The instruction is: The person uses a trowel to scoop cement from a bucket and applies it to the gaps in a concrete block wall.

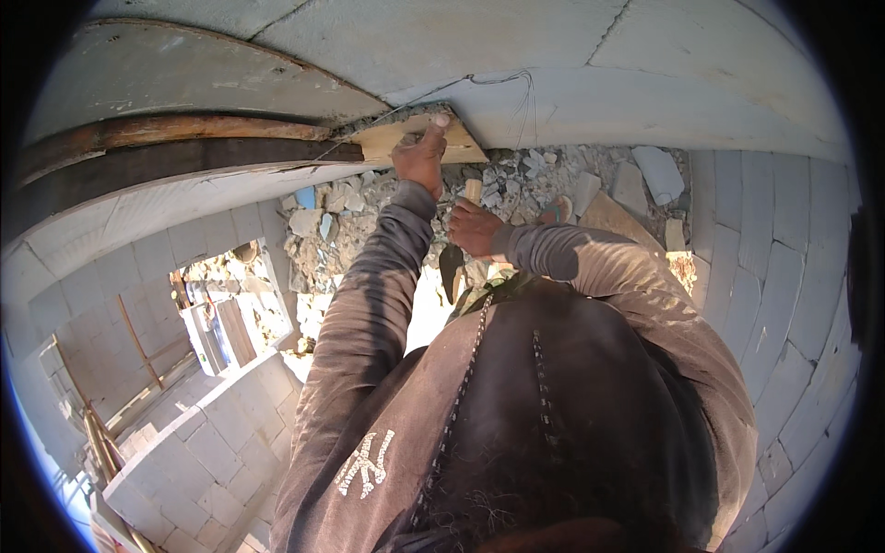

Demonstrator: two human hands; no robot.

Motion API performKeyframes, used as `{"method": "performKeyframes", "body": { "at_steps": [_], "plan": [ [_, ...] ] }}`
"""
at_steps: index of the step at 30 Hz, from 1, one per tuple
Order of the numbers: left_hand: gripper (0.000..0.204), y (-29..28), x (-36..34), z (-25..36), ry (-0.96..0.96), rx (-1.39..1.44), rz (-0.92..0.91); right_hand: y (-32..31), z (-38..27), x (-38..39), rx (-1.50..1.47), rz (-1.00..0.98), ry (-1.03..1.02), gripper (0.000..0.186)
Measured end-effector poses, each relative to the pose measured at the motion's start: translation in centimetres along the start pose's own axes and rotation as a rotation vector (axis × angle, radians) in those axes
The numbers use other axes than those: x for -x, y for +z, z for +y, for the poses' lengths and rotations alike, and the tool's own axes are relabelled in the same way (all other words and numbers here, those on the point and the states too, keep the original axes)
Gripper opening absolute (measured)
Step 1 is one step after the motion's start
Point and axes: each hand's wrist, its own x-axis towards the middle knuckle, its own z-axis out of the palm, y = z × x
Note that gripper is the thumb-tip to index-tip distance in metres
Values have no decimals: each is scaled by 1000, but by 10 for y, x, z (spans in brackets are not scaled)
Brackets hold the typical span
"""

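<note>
My left hand [421, 158] reaches up and forward, its fingers closed at the face of a pale wooden board [468, 151] that lies against the grey block wall. Closer to my body, my right hand [474, 229] is wrapped round a tool with a pale wooden handle [473, 191]. A dark, pointed metal blade [450, 265] hangs just below that hand and appears to belong to the same tool; its exact kind is unclear. Thin wire [498, 79] runs loosely along the wall above the board.
Dark timber beams [212, 152] run from the left up to the board. Rubble and broken blocks [516, 184] cover the ground below my hands. A grey block wall [774, 267] rises on the right. At lower left stand a low block wall [203, 461] and a window opening [230, 304].
</note>
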Motion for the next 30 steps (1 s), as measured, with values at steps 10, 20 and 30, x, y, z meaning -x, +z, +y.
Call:
{"method": "performKeyframes", "body": {
  "at_steps": [10, 20, 30],
  "plan": [
    [40, 5, 5, -1, 8, -2, 42, 27, 62, -41, 55, 110, -199, 9],
    [39, 7, 3, 1, 3, -23, 51, 8, 39, -43, 9, -39, -216, 17],
    [46, 0, -3, -5, 6, -70, 44, -18, 56, -50, -86, -195, -116, 29]
  ]
}}
